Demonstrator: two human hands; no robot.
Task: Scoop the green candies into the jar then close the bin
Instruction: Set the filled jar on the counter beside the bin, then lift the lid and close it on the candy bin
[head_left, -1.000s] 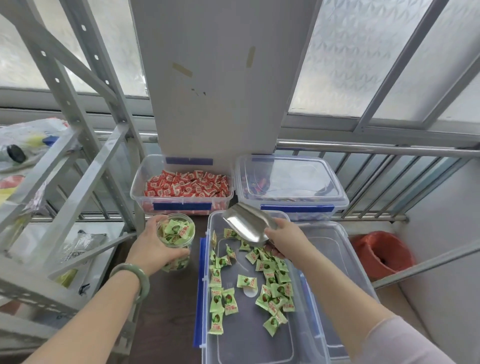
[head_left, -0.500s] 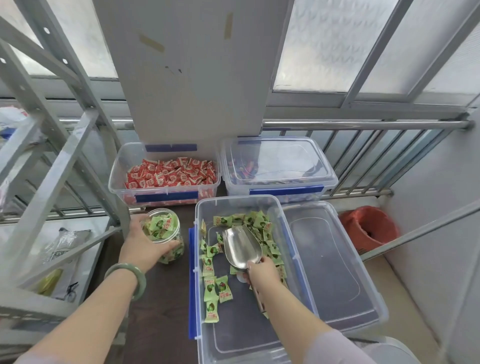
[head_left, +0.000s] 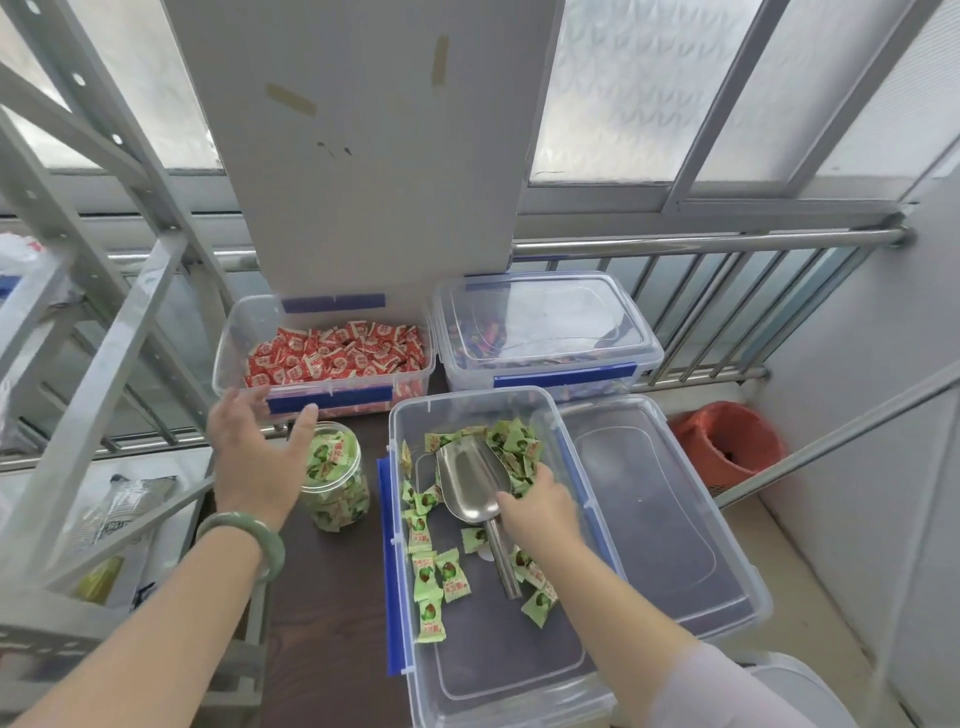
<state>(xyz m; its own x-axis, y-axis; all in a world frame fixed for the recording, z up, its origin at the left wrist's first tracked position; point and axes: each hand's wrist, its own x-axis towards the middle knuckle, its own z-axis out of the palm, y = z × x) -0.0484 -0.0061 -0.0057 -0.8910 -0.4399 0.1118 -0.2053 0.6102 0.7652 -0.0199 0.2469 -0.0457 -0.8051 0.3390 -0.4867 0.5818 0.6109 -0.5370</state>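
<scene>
The clear bin (head_left: 519, 670) with blue clasps holds scattered green candies (head_left: 434, 577) and a metal scoop (head_left: 467, 486) lying flat, handle pointing toward me. My right hand (head_left: 540, 506) rests low in the bin at the scoop's near right rim, fingers stretched toward the candy pile; the handle lies free beside my wrist. The open plastic jar (head_left: 335, 480) stands left of the bin, filled with green candies. My left hand (head_left: 254, 457) hovers just left of and above the jar, fingers spread, off it. The bin's clear lid (head_left: 654, 519) lies to the right.
Behind stand an open bin of red candies (head_left: 332, 358) and a closed lidded bin (head_left: 545, 327). A grey metal shelf frame (head_left: 104, 364) crowds the left. A red bucket (head_left: 727, 447) sits on the floor at right, beside a steel railing (head_left: 701, 241).
My left hand let go of the jar and lifted off it with fingers spread. My right hand laid the scoop down in the bin and slid off its handle toward the candies.
</scene>
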